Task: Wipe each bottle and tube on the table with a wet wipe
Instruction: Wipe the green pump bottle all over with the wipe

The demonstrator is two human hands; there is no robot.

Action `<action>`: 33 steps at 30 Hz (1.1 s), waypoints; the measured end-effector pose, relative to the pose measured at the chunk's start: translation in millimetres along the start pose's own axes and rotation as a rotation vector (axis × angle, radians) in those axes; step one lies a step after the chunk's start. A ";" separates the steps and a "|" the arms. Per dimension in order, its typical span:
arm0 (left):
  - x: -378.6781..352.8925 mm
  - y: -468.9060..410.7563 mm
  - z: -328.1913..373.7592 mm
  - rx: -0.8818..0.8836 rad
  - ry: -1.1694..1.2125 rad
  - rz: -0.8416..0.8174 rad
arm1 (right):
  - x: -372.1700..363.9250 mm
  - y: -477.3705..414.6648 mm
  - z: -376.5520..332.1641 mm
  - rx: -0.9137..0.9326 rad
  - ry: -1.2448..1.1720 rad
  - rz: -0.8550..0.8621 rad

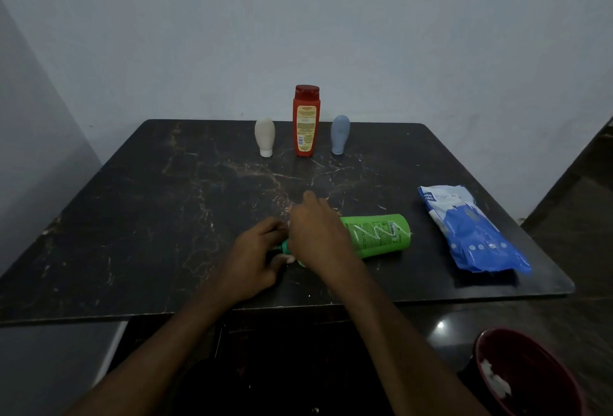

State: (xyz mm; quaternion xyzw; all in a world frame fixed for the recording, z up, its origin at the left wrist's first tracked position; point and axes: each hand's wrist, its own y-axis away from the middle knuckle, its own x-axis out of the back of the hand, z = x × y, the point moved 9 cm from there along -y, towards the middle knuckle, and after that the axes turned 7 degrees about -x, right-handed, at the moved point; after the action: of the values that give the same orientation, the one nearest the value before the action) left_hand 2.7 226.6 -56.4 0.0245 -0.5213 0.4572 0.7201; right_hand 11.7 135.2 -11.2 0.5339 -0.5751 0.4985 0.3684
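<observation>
A green bottle (pixel 381 233) lies on its side near the front of the dark table (pixel 149 200), cap end to the left. My left hand (pixel 255 256) grips the cap end. My right hand (pixel 318 233) lies over the bottle's neck and shoulder with fingers curled over it. Small bits of white show between the two hands; I cannot tell whether they are a wipe. At the back of the table stand a red bottle (pixel 306 120), a white tube (pixel 264 137) on its cap to its left, and a grey-blue tube (pixel 340 135) on its cap to its right.
A blue and white wet wipe pack (pixel 471 230) lies on the table's right side. A dark red bin (pixel 527 376) with white crumpled wipes inside stands on the floor at the lower right. A wall rises right behind the table.
</observation>
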 end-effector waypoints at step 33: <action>2.0 -4.3 1.0 -0.057 0.077 0.040 | 10.8 87.4 166.3 -0.401 -0.476 0.577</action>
State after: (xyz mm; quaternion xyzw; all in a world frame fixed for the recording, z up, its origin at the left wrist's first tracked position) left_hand 5.0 224.8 -52.5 -0.0242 -0.5065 0.4571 0.7307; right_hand -57.8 -34.1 -55.0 0.3688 -0.8557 0.3222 0.1671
